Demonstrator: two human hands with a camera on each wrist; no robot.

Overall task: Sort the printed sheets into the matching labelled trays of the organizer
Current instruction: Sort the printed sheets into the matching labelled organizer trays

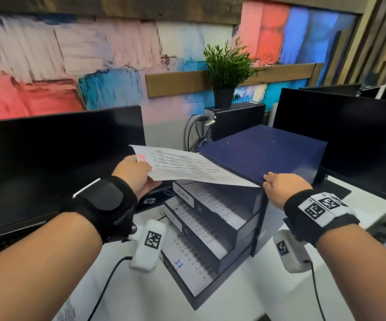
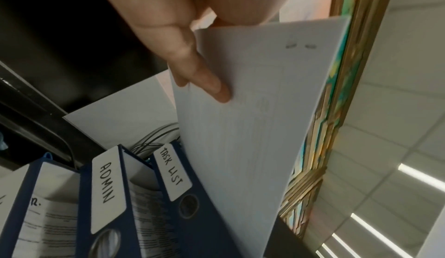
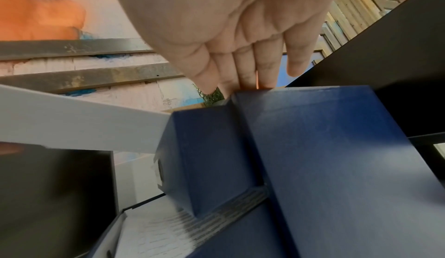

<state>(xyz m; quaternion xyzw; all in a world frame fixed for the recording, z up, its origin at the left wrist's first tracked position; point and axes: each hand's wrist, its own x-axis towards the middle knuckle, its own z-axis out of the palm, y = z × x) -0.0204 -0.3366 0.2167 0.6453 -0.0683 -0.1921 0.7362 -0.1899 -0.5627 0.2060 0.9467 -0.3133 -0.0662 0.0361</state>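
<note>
Handwritten white labels mark the fronts of the dark blue organizer (image 1: 264, 156): the top tray reads "TASK LIST" (image 2: 171, 168), the one below it "ADMIN" (image 2: 107, 183), and the next shows what looks like "HR" (image 1: 175, 210), only partly legible; the lowest tray holds a sheet with a blue printed mark too blurred to read. The printed sheet (image 1: 187, 166) carries lines of small black text and a red heading near its held corner, neither readable. The left hand (image 1: 136, 173) grasps that corner of the sheet, thumb on top and fingers (image 2: 207, 83) underneath, to the left of the organizer. From there the sheet slopes toward the organizer, its far edge lying at the mouth of the top tray, just above the "TASK LIST" label and over the ADMIN tray. The right hand (image 1: 282, 184) is released, its fingers (image 3: 262, 67) straight and resting on the front right corner of the organizer's top, just beside the sheet's near corner. The organizer stands on the white surface (image 1: 245, 297), with printed pages already lying in the lower trays. A dark monitor (image 1: 55, 163) stands left of the organizer, another behind its right side, and a potted plant (image 1: 226, 70) rises behind it.
</note>
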